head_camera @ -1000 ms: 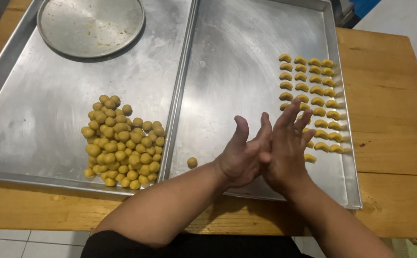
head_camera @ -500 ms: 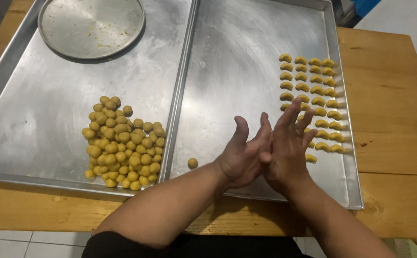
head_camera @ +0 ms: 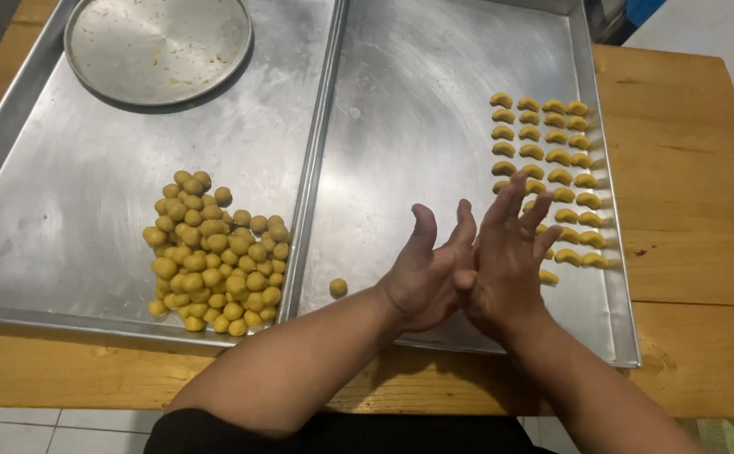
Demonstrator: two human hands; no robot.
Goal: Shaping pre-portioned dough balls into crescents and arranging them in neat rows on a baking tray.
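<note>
Two hands meet palm to palm above the near edge of the right tray (head_camera: 434, 101), over its bare metal. The left hand (head_camera: 426, 273) lies slightly lower, fingers straight and loosely spread, tips pointing away from the body. The right hand (head_camera: 508, 261) presses against it, fingers likewise straight and fanned, covering part of the lowest rows of shaped pieces. Whether anything lies between the palms cannot be told; the contact zone is hidden.

Dough balls (head_camera: 211, 256): a heap of small, round, mustard-yellow spheres, matte and roughly uniform, piled at the near right corner of the left tray (head_camera: 55, 210), against its inner rim. One stray ball (head_camera: 338, 287) of the same colour sits alone on the right tray, just left of the left wrist and apart from it.

Crescents (head_camera: 552, 155): yellow, curved, cashew-like pieces of the same dough, laid in neat rows of about four along the right side of the right tray, close to its rim.

A round metal plate (head_camera: 158, 49), flecked with a few yellow crumbs, rests at the far end of the left tray. Both rectangular trays are dull silver, lie side by side with rims touching, and stand on a wooden table (head_camera: 695, 185). No package, label or sign is visible.
</note>
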